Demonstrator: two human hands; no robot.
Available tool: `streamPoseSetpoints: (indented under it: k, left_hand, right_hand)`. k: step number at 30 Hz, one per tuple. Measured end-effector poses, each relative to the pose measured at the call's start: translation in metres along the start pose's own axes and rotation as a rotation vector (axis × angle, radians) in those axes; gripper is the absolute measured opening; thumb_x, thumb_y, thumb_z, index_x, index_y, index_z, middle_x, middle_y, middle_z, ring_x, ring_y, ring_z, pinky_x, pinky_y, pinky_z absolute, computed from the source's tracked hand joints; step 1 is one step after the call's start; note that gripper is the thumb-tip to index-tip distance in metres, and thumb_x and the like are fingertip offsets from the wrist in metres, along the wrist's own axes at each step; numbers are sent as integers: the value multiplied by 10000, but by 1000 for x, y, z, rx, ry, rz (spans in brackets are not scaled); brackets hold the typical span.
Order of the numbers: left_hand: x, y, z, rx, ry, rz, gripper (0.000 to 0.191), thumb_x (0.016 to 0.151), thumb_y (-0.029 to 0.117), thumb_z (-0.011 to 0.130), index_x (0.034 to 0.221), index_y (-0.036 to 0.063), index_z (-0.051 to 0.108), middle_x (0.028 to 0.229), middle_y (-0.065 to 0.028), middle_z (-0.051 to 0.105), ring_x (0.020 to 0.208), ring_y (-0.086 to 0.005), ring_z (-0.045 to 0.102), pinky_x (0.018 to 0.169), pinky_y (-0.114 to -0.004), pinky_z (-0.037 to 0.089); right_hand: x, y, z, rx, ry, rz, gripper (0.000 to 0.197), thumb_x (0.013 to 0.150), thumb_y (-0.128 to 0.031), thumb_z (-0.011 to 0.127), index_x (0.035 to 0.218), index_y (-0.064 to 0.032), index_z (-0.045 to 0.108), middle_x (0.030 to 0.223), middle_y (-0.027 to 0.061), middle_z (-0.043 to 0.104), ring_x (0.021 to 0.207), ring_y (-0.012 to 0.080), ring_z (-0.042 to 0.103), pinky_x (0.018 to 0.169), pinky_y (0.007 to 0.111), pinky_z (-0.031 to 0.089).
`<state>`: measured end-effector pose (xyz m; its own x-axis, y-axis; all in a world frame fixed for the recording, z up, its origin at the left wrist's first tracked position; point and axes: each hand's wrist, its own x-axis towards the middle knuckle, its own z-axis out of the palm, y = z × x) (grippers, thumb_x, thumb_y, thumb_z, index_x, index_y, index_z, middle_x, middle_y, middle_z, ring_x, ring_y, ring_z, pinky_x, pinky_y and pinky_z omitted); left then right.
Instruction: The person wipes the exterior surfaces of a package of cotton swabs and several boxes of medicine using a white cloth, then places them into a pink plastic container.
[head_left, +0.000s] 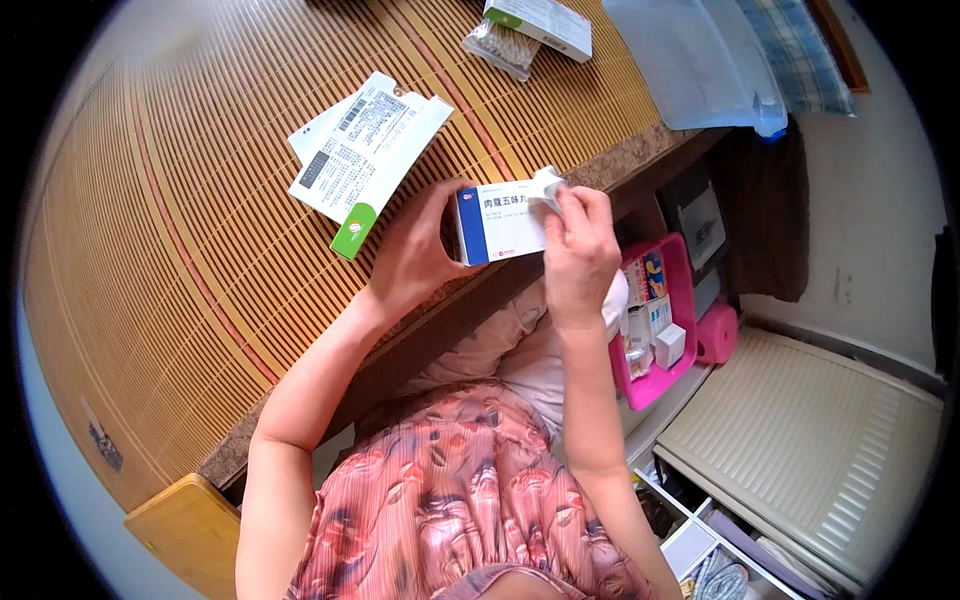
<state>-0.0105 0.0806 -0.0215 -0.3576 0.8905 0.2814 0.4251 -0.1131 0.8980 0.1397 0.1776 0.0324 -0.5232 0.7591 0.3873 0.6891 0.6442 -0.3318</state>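
Note:
A white medicine box (506, 225) with a dark blue end and printed writing is held just above the table's near edge. My left hand (420, 236) grips its blue end between thumb and fingers. At the opposite end, my right hand (581, 240) pinches a crumpled white piece (549, 186), perhaps a paper or tissue, against the box's upper corner; what it is exactly I cannot tell. Left of the box, a flat white carton (375, 142) with a green corner and a barcode lies on the bamboo mat, over another white piece (307, 139).
A bag of cotton swabs (504, 49) lies partly under a white-and-green carton (544, 26). A translucent plastic bin (694, 67) stands at the far right of the bamboo-matted table (247, 150). Below, a pink basket (679, 300) holds several small boxes, beside an open compartmented drawer (686, 544).

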Motion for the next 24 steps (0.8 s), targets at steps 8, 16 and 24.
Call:
streamPoseSetpoints:
  k: [8,16,24]
  left_hand:
    - [1,-2,0,-15,12,14,702,617,90,848,1227,13,508,1114,-153,600,1022,-286,615,879,-352,505]
    - [0,-3,-1,-2,29,65,694,625,82,843,1227,1,508,1099,-159,601,1010,-299,616,867,-360,501]
    - [-2,11,5,-171,-160,0,691,627,52,852,1229,20,514,1189,-118,608,1106,-207,599,961,-326,482]
  right_hand:
    - [7,-5,1,73,-72,-139,353,730,-23,709,1073,-100,671,978,69,594,848,245,645,721,374,538]
    - [5,-29,13,171,-53,-363,317,757,-40,677,1069,-93,655,915,49,576,811,234,629,697,361,530]
    - [-47,10,-45,212,-146,-189,399,710,24,682,1084,-115,693,969,57,610,832,242,631,722,363,529]
